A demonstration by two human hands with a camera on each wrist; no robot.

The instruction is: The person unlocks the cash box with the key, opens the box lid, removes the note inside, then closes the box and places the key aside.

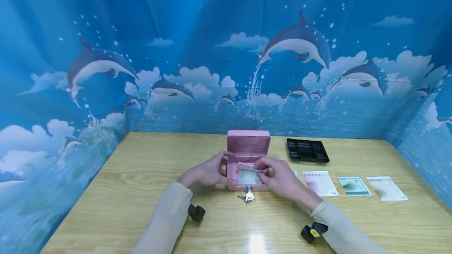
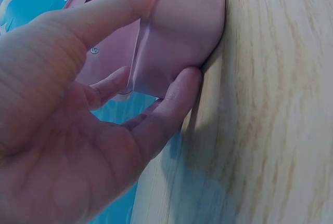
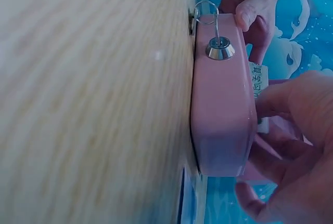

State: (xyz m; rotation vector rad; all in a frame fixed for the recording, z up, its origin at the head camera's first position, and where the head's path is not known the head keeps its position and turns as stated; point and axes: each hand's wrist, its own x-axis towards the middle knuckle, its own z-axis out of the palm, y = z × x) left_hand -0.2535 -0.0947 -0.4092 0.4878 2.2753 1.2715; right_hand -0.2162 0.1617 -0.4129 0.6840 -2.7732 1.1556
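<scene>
A pink cash box [image 1: 247,150] stands open in the middle of the table, lid upright. My left hand [image 1: 215,169] grips its left side, thumb on the front edge and fingers round the wall, with the box [image 2: 182,31] close up in the left wrist view. My right hand [image 1: 265,171] reaches over the right side and pinches a greyish banknote [image 1: 248,176] lying inside the box. The right wrist view shows the box front [image 3: 221,115], a key in its lock [image 3: 219,47], and a strip of the note [image 3: 258,81] by my right fingers [image 3: 291,104].
A bunch of keys [image 1: 248,196] hangs from the lock onto the wooden table [image 1: 141,191]. A black coin tray [image 1: 307,150] lies at the back right. Three more notes [image 1: 320,183] [image 1: 354,186] [image 1: 387,188] lie in a row to the right. A blue dolphin backdrop surrounds the table.
</scene>
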